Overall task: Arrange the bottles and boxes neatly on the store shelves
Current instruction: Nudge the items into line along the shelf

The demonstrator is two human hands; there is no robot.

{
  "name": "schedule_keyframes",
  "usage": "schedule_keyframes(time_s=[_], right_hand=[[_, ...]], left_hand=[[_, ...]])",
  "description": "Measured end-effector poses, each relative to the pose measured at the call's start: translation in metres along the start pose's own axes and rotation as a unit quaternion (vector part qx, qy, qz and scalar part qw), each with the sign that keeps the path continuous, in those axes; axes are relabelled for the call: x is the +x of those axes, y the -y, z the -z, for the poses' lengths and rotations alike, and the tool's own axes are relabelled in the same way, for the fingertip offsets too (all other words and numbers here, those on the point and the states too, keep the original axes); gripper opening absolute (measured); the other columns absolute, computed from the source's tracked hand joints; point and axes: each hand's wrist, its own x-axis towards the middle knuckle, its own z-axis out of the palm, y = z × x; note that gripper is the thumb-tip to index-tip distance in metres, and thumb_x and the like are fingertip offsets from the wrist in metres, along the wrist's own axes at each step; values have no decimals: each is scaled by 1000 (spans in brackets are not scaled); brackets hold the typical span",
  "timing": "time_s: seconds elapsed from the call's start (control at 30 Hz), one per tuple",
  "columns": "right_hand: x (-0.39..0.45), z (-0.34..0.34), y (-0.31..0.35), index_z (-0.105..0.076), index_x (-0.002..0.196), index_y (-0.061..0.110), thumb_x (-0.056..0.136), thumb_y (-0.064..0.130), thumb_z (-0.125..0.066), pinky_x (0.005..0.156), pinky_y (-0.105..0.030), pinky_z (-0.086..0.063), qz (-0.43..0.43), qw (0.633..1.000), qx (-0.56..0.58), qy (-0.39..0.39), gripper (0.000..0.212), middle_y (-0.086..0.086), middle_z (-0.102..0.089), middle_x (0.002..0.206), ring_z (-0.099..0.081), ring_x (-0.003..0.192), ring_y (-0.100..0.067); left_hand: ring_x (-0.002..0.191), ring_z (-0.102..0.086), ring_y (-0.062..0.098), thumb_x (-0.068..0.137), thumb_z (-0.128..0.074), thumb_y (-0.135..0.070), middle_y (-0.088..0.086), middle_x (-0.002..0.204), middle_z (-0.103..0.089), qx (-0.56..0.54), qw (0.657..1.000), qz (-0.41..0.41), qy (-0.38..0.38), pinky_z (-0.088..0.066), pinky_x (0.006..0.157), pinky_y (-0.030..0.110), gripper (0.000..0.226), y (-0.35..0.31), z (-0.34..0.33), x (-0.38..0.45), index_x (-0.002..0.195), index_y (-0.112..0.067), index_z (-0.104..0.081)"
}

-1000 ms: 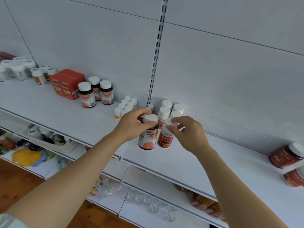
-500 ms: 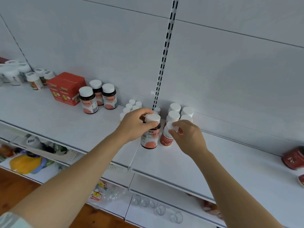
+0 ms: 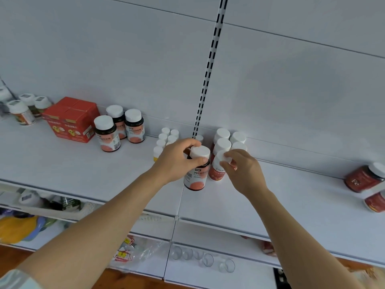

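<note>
While the left hand (image 3: 177,161) curls round the neck of a dark white-capped bottle (image 3: 196,170), hiding its shoulder, the right hand (image 3: 242,172) pinches the cap of a red-labelled white bottle (image 3: 217,171) just beside it; both stand on the white shelf (image 3: 83,163). Label print is unreadable.

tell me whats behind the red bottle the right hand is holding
Behind the red bottle gripped by the right hand stand four white-capped bottles in two rows; the hand covers their lower parts.
</note>
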Motion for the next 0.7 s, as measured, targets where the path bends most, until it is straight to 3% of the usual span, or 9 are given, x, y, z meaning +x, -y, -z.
schedule_keyframes(time_s=[0.13,0.27,0.53,0.7], right_hand=[[1,-3,3,-70,107,11,86,21,-73,65,-40,-55,5,1000,-11,-2,23,-4,-67,104,-64,72,-26],[1,-5,3,-70,108,11,86,22,-73,65,-40,-55,4,1000,-18,-2,24,-5,-66,105,-64,73,-26],[0,-1,3,-68,107,14,86,26,-73,62,-36,-53,2,999,-36,-4,25,1,-62,113,-65,72,-25],[-1,7,3,-69,111,14,86,27,-72,63,-36,-53,7,998,-55,-11,28,-1,-63,118,-65,80,-26]], left_hand=[[101,-53,-7,79,-77,-44,-27,111,-58,1,1000,-5,-1,-36,78,6,42,3,6,-2,117,-39,-61],[99,-52,-14,79,-77,-43,-27,110,-59,-1,1000,-3,-1,-37,76,6,40,7,10,-3,116,-40,-61],[103,-54,-1,79,-76,-44,-20,117,-60,2,1000,0,-7,-37,77,9,45,13,14,0,120,-34,-61],[100,-53,-4,80,-76,-43,-22,115,-60,0,1000,-7,-13,-36,76,9,44,11,17,0,120,-34,-61]])
